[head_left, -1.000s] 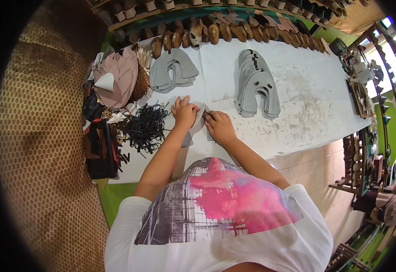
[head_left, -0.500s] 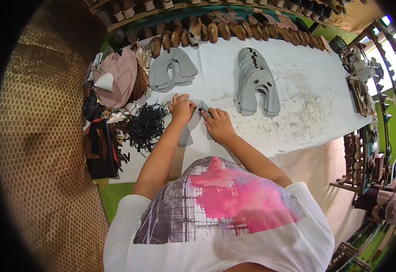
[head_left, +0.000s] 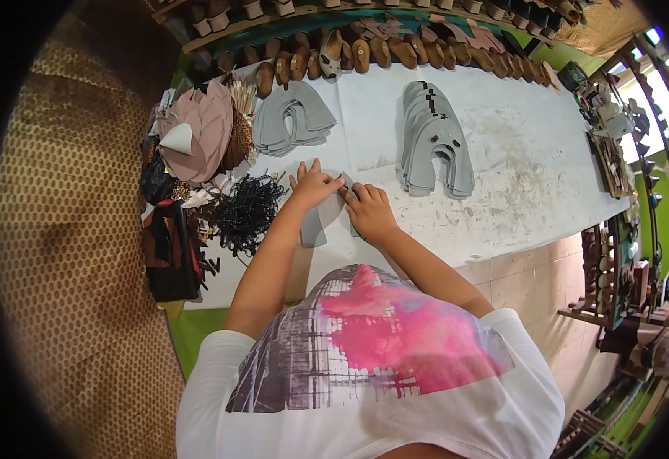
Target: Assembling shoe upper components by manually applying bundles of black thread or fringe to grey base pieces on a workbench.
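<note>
Grey cut piece [head_left: 314, 229] lies near side of the white table [head_left: 529, 122], partly hidden under both hands, left of the right-hand grey stack [head_left: 418, 149]. Left hand [head_left: 314, 190]: fingers spread, not clenched, index reaching to a small dark strip [head_left: 345, 188] at the piece's far end. Right hand [head_left: 372, 213]: fingers bent at that strip; can't tell if it's pinching or just pressing. Main risk, my read: strip skews or creases if the two hands push unevenly. Piece could also slide, since little beyond the hands seems to hold it. Black tangle [head_left: 246, 214] sits just left of the left forearm; a sideways swing could snag it.
</note>
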`<action>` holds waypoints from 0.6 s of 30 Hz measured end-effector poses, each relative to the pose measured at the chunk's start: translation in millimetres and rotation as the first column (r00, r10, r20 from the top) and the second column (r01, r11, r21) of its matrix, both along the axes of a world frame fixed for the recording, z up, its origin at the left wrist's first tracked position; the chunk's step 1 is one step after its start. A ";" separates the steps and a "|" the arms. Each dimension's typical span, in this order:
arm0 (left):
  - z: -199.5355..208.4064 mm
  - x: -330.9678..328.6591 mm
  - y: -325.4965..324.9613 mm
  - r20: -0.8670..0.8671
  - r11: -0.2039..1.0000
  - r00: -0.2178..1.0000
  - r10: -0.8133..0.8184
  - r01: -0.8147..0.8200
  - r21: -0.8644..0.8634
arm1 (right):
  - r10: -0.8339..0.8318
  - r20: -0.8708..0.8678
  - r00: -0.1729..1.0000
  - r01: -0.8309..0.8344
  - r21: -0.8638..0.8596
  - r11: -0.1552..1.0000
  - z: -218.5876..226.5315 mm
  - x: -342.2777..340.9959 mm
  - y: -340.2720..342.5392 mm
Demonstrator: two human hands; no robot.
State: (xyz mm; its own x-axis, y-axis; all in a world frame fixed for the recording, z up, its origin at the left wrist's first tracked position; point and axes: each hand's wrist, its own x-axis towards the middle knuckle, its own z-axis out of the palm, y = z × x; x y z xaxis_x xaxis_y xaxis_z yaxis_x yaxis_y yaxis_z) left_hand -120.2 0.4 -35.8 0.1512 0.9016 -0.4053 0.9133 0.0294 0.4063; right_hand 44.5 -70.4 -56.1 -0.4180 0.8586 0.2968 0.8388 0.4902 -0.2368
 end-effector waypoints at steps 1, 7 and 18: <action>-10.4 -6.4 0.8 0.082 0.998 0.995 0.057 -0.060 0.028 | 0.010 0.001 1.000 -0.010 0.005 1.000 2.0 -3.3 -1.0; -14.3 -10.3 8.2 0.055 0.994 0.996 0.072 -0.076 0.082 | 0.000 -0.028 1.000 -0.001 -0.014 1.000 -2.2 -1.4 0.0; -30.0 -19.6 -2.1 0.022 0.904 0.971 0.238 -0.230 0.361 | 0.001 -0.091 0.996 -0.001 -0.003 1.000 0.1 -0.9 -1.0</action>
